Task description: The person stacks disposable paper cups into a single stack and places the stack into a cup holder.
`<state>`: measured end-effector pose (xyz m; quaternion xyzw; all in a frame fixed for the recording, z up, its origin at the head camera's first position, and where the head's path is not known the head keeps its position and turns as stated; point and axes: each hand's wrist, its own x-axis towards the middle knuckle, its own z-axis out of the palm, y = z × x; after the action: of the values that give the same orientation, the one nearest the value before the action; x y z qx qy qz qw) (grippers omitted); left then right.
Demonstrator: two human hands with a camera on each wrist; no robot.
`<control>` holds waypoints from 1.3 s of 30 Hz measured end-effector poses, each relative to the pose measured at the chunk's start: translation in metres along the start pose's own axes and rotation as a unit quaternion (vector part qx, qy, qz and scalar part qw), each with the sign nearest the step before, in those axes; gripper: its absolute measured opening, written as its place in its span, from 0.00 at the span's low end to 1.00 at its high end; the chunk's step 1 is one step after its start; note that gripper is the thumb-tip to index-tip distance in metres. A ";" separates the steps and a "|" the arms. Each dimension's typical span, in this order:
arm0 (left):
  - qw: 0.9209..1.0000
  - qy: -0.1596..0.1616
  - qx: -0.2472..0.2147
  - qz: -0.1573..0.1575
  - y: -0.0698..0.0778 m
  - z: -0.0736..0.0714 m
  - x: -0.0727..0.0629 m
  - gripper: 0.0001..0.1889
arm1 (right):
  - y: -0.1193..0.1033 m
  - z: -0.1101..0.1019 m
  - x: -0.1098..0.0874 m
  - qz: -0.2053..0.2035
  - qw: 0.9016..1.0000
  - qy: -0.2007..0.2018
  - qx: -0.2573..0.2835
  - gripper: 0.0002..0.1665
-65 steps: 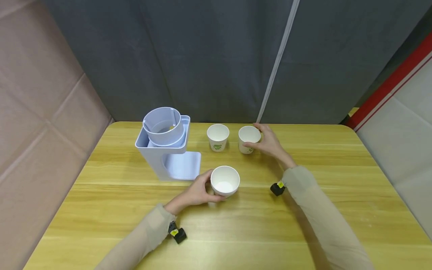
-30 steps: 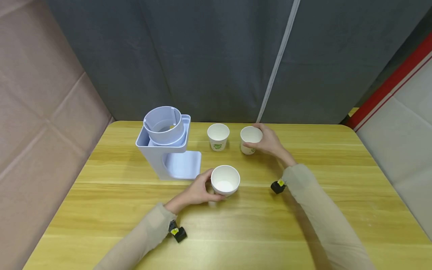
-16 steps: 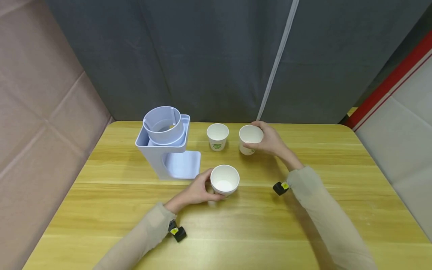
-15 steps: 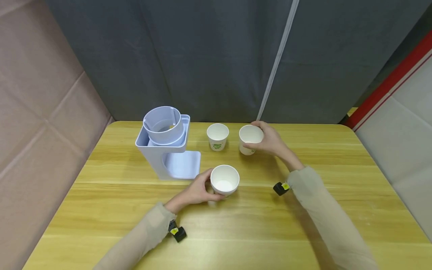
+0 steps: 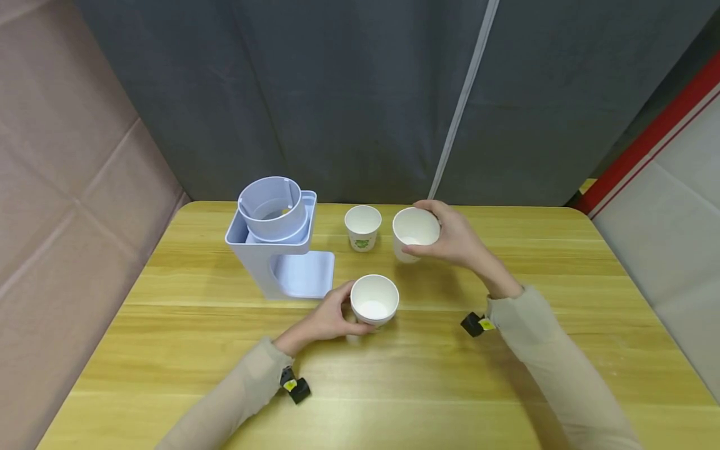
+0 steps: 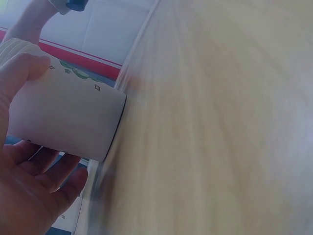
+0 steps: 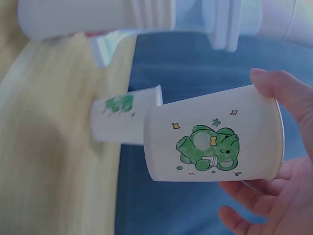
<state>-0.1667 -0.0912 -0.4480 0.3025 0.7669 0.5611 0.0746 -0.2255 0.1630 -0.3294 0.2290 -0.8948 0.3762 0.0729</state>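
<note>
My left hand (image 5: 329, 317) grips a stack of white paper cups (image 5: 374, 299) from its left side, thumb in front; several nested rims show in the left wrist view, where the base meets or nearly meets the tabletop. Farther back, my right hand (image 5: 455, 240) holds another white paper cup (image 7: 215, 142) near its rim, between thumb and fingers. That cup, printed with a green bear, is raised off the table. Just left of it a third paper cup (image 5: 362, 230) with a green print stands upright, touched by neither hand.
A pale blue plastic stand (image 5: 270, 250) with a round open holder (image 5: 271, 209) on top and a flat base plate (image 5: 305, 275) stands at the left. Behind the wooden table (image 5: 422, 387) hangs a dark grey curtain (image 5: 337, 100).
My right hand has lifted its cup off the table and brought it slightly left and toward me. The left hand and its stack have stayed in place.
</note>
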 end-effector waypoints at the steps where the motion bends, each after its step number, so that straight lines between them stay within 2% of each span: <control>1: 1.000 0.000 -0.001 0.000 0.000 0.000 0.000 0.40 | -0.004 -0.001 -0.001 -0.005 1.000 0.001 0.001 0.45; 11: 1.000 0.002 0.012 0.019 0.000 0.000 0.000 0.39 | -0.032 -0.003 -0.012 -0.040 0.999 -0.001 0.008 0.44; 14: 0.999 0.004 0.019 0.039 -0.003 -0.001 0.000 0.39 | -0.038 -0.003 -0.014 -0.043 0.999 -0.005 0.010 0.43; 18: 0.999 0.003 0.022 0.029 -0.003 -0.001 0.000 0.38 | -0.046 -0.003 -0.018 -0.062 0.998 -0.007 0.008 0.44; 21: 1.000 0.000 0.019 0.005 0.000 -0.001 0.000 0.38 | -0.052 -0.001 -0.021 -0.082 0.997 -0.011 0.008 0.44; 30: 0.999 0.000 0.026 0.020 -0.001 -0.001 -0.001 0.36 | -0.067 0.008 -0.030 -0.116 0.992 -0.031 0.041 0.44; 39: 0.999 -0.006 0.029 0.017 -0.002 -0.003 0.000 0.36 | -0.068 0.020 -0.035 -0.112 0.990 -0.060 0.058 0.45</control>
<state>-0.1691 -0.0936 -0.4491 0.3206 0.7775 0.5376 0.0608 -0.1621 0.1202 -0.3107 0.3538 -0.8432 0.4020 0.0470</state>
